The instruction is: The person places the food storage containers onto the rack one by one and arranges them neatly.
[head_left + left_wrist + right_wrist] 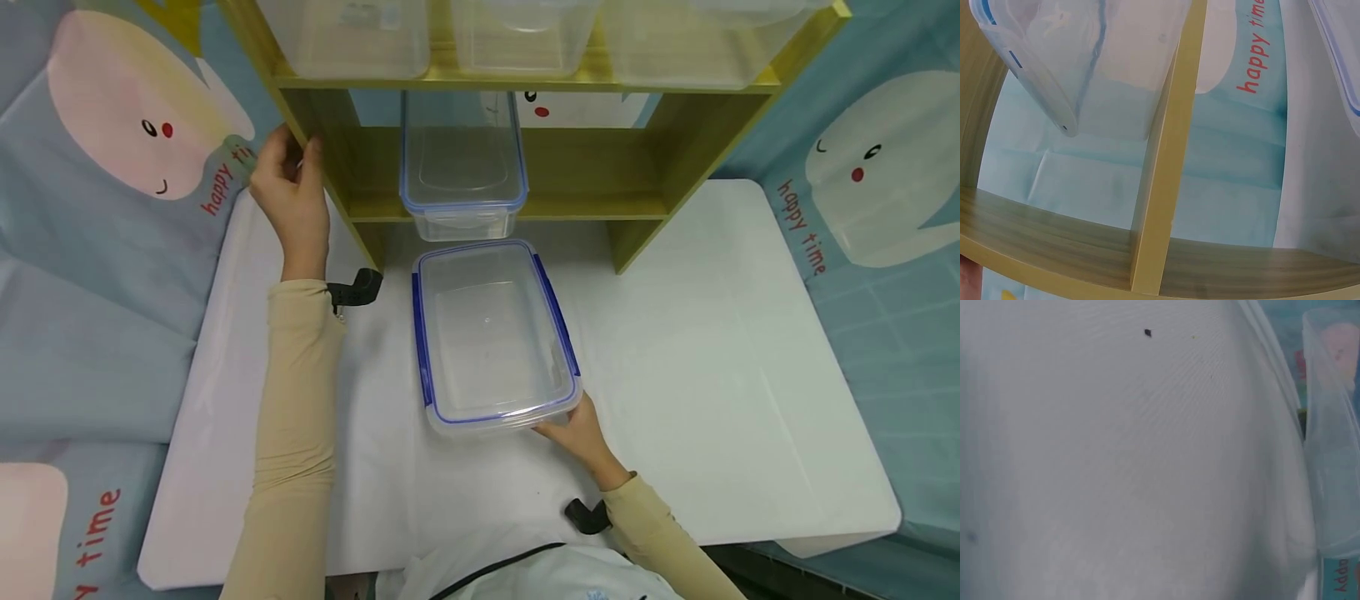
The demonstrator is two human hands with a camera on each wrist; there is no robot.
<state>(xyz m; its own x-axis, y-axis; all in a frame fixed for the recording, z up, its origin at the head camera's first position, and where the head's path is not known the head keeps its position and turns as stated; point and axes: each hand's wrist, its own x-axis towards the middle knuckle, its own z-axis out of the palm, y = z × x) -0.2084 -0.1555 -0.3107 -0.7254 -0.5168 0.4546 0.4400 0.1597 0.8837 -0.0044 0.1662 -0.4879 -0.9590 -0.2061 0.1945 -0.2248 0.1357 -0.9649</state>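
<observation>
In the head view, my left hand [294,196] grips the left side board of a wooden shelf [352,150], thumb and fingers at its front edge. Only a sliver of that hand appears in the left wrist view's lower left corner. My right hand [581,433] holds the near right corner of a clear lidded food container [495,333] with blue side clips; its fingers are partly hidden by the box. In the right wrist view, part of a clear container wall [1335,456] stands at the right edge, and the hand is out of sight.
A second lidded container [465,158] sits in the shelf's lower compartment, its front jutting over the board. Several clear bins [517,42] stand on the upper level. Below is a white table [720,375], with printed blue cloth [877,333] around it.
</observation>
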